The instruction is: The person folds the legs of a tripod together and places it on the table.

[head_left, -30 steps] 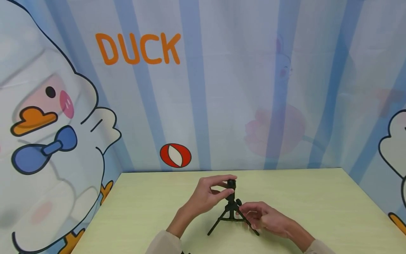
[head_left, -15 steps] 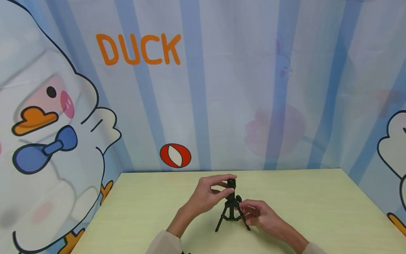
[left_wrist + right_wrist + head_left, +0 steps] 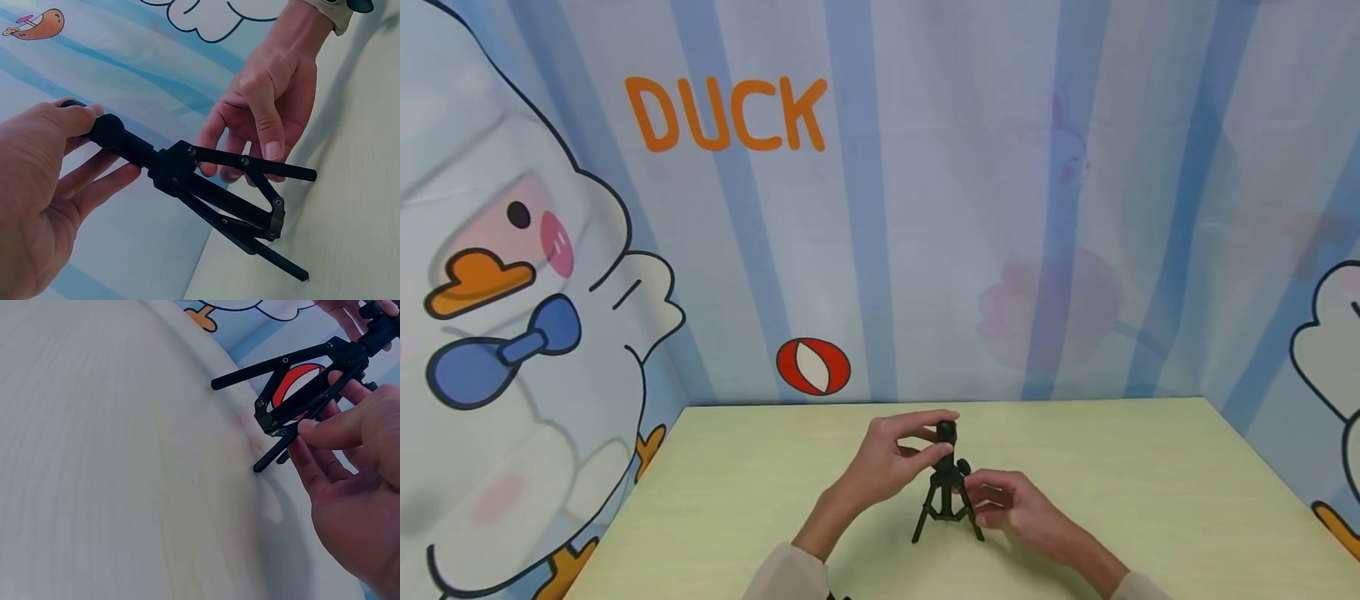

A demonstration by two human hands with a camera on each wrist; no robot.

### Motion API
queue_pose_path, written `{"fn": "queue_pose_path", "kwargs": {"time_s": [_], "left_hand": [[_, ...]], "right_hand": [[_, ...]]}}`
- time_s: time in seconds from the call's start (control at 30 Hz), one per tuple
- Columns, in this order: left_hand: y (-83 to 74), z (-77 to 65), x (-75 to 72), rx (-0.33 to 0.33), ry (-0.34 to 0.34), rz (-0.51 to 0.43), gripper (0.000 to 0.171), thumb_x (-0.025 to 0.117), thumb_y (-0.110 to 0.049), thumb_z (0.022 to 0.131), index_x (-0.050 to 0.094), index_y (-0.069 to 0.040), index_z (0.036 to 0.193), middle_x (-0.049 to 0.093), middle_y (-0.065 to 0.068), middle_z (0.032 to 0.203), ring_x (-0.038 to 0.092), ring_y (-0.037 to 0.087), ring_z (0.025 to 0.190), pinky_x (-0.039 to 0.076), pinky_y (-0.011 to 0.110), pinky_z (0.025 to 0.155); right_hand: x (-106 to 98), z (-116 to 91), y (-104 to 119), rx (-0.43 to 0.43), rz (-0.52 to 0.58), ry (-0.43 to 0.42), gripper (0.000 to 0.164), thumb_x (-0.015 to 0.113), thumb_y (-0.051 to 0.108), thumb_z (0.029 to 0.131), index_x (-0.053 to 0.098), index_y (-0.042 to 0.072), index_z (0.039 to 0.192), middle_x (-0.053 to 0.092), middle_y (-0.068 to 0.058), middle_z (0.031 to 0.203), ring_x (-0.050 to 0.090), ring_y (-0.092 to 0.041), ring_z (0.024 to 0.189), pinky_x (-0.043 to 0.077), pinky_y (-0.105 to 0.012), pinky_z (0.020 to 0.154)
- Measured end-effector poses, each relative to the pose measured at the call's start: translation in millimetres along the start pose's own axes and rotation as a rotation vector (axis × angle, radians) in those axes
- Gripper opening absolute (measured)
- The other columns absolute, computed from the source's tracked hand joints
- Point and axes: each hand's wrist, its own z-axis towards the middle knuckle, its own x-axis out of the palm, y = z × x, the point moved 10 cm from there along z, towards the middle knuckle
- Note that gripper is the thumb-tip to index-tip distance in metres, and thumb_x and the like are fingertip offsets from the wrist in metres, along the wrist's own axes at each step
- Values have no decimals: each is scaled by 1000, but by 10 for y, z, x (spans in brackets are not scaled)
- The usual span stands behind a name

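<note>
Black tripod (image 3: pixel 946 502), long axis vertical, legs (image 3: pixel 922 522) down; left hand (image 3: pixel 887 462) pinches head (image 3: pixel 947 431), right hand (image 3: pixel 1021 510) pinches leg (image 3: pixel 272 454).

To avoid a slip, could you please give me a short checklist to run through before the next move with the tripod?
1. Left hand holding the top of the tripod: ok.
2. Right hand gripping one of the legs: ok, thumb and fingers pinch it.
3. Tripod upright in the head view: ok.
4. Legs fully folded together: not ok, they stand apart at an angle.
5. Feet all resting on the table: cannot tell.
</note>
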Motion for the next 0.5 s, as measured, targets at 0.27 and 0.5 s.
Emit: {"fn": "queue_pose_path", "kwargs": {"time_s": [0.27,0.5], "left_hand": [[-7,-3,4,1,0,3,38,73,-15,99,69,-16,137,70,7,132,71,18,109,61,27,82],[-15,-3,-10,1,9,28,38,73,-16,100,69,-18,137,71,2,131,72,17,108,62,27,82]], "right_hand": [[50,-8,34,-44,-161,64,38,63,-16,90,66,-7,126,63,-34,120,69,-39,103,59,-32,87],[65,7,40,-69,-158,100,38,62,-14,93,66,-6,129,65,-32,120,69,-37,106,59,-33,90]]}}
